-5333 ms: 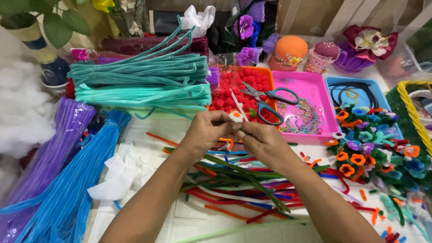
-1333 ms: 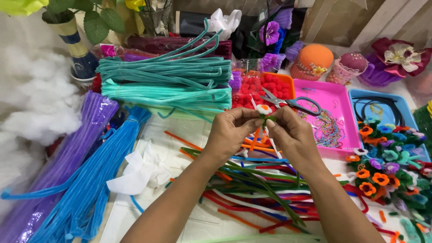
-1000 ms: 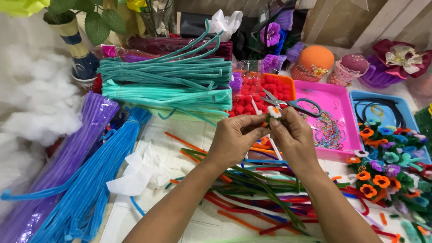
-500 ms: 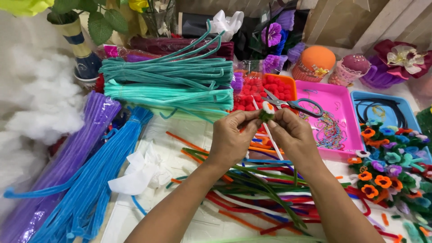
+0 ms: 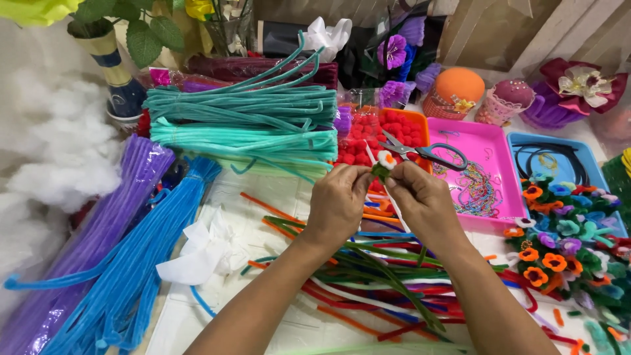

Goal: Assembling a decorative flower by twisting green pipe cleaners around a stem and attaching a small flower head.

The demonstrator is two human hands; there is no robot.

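Fuzzy white-and-orange pipe-cleaner flower sits pinched between our left hand and right hand fingertips; twist too hard and we reckon it unravels, or drops into the loose chenille stems below.

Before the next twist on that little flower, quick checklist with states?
1. Left hand grips the small pipe-cleaner flower: ok.
2. Right hand pinches it too: ok.
3. Flower centre visible above the fingers: ok.
4. Stem wrap tight: cannot tell, hidden by fingers.
5. Scissors within reach on the pink tray: ok.
6. Spare loose pipe cleaners under the wrists: ok.
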